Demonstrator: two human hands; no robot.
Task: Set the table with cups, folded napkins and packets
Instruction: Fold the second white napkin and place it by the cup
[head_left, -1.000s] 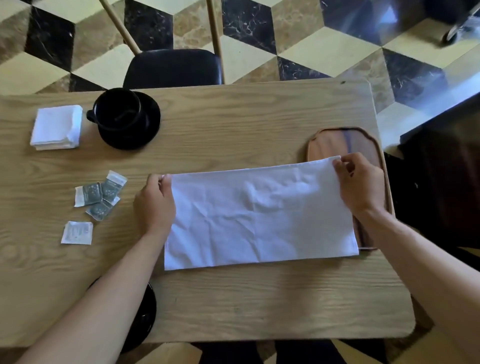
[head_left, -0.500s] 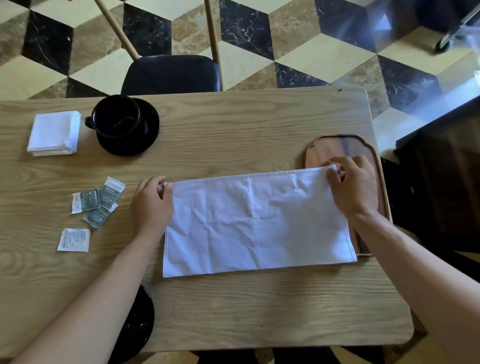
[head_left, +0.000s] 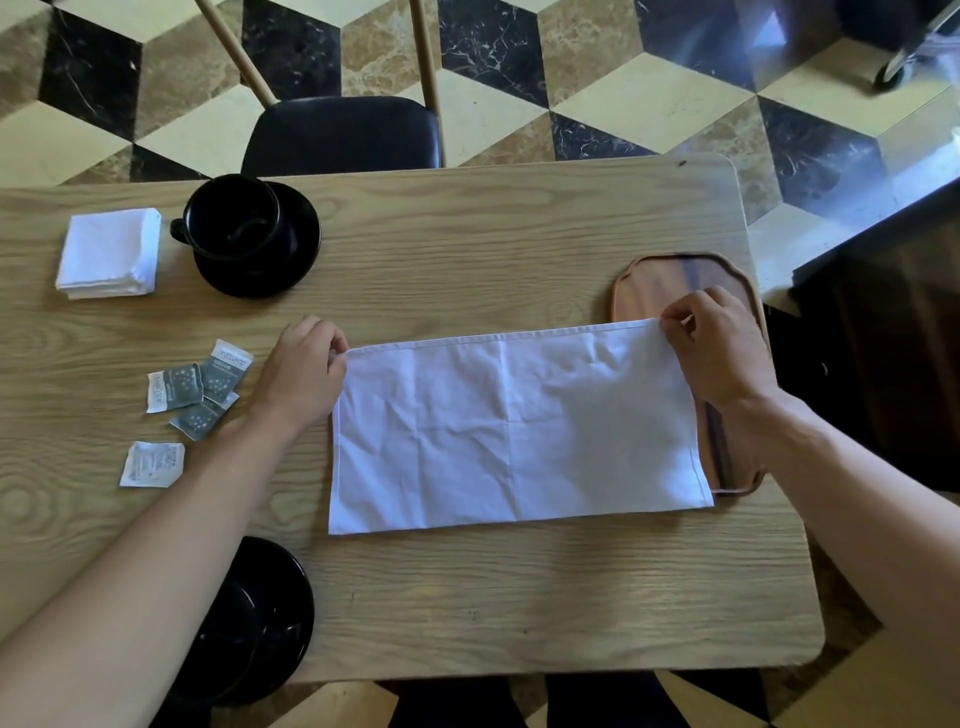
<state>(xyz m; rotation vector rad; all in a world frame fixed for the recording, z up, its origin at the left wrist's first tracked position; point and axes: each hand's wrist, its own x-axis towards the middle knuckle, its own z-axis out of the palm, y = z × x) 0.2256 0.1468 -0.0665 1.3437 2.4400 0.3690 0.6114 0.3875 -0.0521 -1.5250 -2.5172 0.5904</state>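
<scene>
**Currently: napkin spread flat, both far corners pinched**

Centrally in the frame, a white napkin (head_left: 514, 426) lies open and creased on the wooden worktop (head_left: 467, 249). Its right edge overlaps a brown tray (head_left: 670, 275) at the right of the frame.

- Left hand (head_left: 301, 374): fingers curled, pinching the napkin's upper-left corner.
- Right hand (head_left: 722, 353): thumb and fingers pinching the upper-right corner, above the tray.

Surrounding items:
- A folded napkin stack (head_left: 109, 254) sits at the upper left of the frame.
- A black cup (head_left: 234, 218) stands on a black saucer (head_left: 291, 260), just right of the stack.
- Three grey packets (head_left: 200, 387) lie overlapped at the left, near the left hand.
- One white packet (head_left: 152, 464) lies just below them, apart.
- A second black saucer (head_left: 260, 618) shows at the lower left, partly hidden by the left forearm.
- A black chair (head_left: 343, 135) stands beyond the worktop's far edge.
</scene>
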